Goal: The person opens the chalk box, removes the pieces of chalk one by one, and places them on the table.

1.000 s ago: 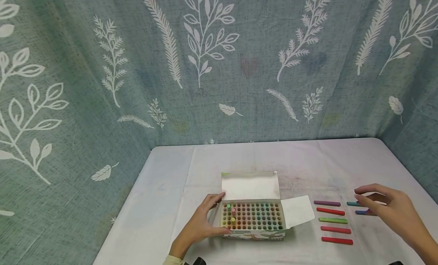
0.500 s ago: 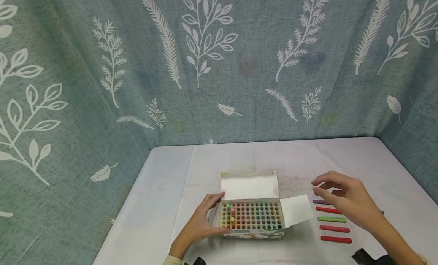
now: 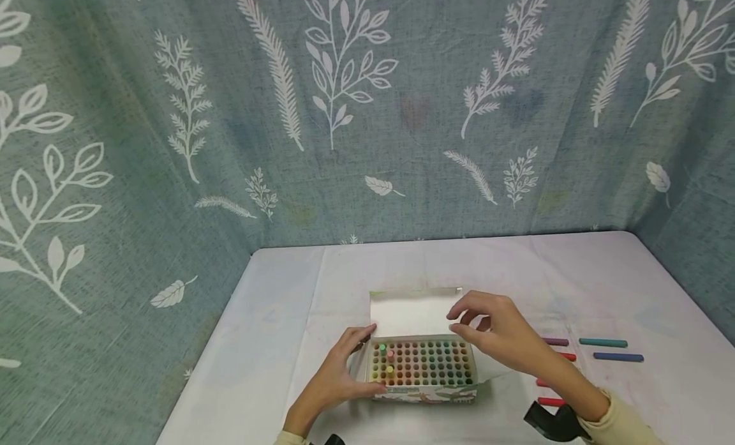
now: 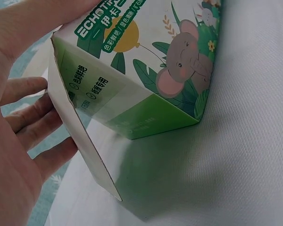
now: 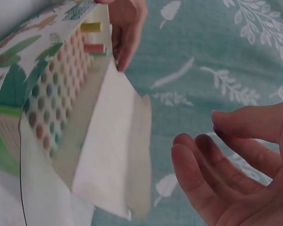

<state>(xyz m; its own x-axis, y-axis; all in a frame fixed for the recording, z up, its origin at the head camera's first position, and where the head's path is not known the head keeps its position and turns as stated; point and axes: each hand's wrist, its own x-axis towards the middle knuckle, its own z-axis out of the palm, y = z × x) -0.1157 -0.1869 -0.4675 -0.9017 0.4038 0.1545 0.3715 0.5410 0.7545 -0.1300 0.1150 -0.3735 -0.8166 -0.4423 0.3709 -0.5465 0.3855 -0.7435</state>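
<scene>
A chalk box (image 3: 423,362) is sitting open near the front of a white-covered bench (image 3: 574,272), its upright sticks showing as rows of coloured ends. The left hand (image 3: 339,375) is bracing the box's left side, fingers curled round its edge. The right hand (image 3: 490,330) is hovering over the box's right end, fingers loosely bent and holding nothing, hiding part of the side flap. Loose chalk sticks (image 3: 603,343) are lying to the right on the bench, some covered by the forearm. The box's printed side is showing an elephant (image 4: 181,66) and lettering reading "ECHO". A second ago the right hand was out over those loose sticks; it is now crossing back to the box.
</scene>
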